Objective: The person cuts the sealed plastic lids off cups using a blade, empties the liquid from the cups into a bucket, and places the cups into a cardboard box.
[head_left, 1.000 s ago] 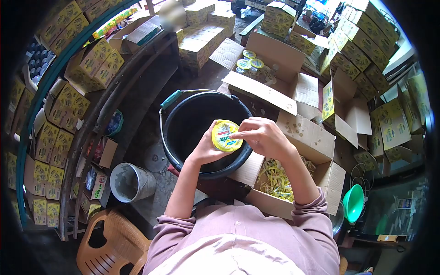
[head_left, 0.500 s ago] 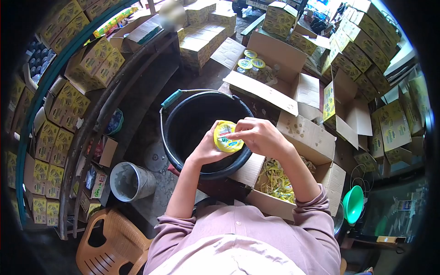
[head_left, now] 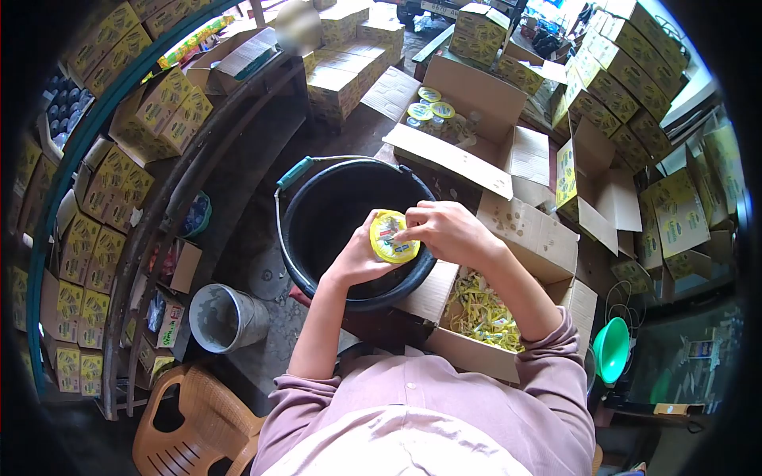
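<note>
My left hand (head_left: 356, 255) is wrapped round a sealed plastic drink cup (head_left: 394, 237), its round printed lid with a yellow rim turned up towards me. On the right side of that lid, the fingers of my right hand (head_left: 449, 233) are curled, with the index fingertip touching the lid's middle. Whether anything small is pinched in them is hidden. Directly below both hands stands a large black bucket (head_left: 325, 214) with a wire handle and a teal grip. A carton (head_left: 468, 353) full of yellow lid strips lies under my right forearm.
An open carton (head_left: 451, 163) with several yellow-lidded cups (head_left: 443, 109) stands beyond the bucket. To the left are a grey pail (head_left: 255, 317), a brown plastic chair (head_left: 190, 416) and shelves of printed boxes (head_left: 83, 309). A green basin (head_left: 611, 350) sits at the right.
My right fingertip has shifted slightly over the lid, whose print now looks more rumpled. The cup stays in my left hand above the bucket; the view has moved slightly.
</note>
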`<action>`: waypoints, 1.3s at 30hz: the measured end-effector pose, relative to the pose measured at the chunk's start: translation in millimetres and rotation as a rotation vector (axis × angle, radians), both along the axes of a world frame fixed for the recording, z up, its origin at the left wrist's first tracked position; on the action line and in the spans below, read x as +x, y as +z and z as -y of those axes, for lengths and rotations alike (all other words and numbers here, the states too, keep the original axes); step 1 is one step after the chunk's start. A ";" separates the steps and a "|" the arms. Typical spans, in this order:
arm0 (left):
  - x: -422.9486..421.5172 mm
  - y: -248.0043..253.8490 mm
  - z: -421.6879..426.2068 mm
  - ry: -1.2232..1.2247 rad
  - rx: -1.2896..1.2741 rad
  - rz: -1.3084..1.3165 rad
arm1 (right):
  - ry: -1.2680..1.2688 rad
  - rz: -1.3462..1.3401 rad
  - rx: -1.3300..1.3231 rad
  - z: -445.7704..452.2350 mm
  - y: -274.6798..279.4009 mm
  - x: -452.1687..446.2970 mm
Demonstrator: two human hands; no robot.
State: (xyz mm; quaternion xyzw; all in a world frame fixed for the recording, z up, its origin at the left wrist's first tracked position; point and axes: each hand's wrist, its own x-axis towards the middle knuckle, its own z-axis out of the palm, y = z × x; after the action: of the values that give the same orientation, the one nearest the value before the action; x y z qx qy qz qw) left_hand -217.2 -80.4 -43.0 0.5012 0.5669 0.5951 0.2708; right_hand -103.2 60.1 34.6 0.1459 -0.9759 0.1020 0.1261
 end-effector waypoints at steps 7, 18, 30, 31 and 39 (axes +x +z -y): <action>-1.7 -2.0 -1.3 0.006 -0.091 -0.028 | 0.000 0.016 0.055 -3.4 -2.8 0.8; -4.1 -6.1 -3.1 0.110 -0.124 -0.156 | -0.058 0.099 0.074 -18.0 -20.7 -3.7; -12.8 -42.4 -2.7 0.232 -0.461 -0.408 | -0.325 -0.096 -0.277 -37.9 -36.5 49.2; -11.2 -49.3 -3.1 0.280 -0.523 -0.530 | -0.368 -0.119 -0.335 -35.7 -40.3 57.7; 7.5 -56.4 -8.0 0.229 -1.007 -1.109 | -0.602 -0.257 -0.783 6.5 -71.7 110.5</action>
State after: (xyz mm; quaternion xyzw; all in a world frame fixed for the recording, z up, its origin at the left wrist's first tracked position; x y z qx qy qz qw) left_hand -209.7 -72.4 -99.4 0.4807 0.8719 -0.0507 0.0786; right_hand 7.3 53.6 -37.1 -0.1887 -0.8400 0.4003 0.3140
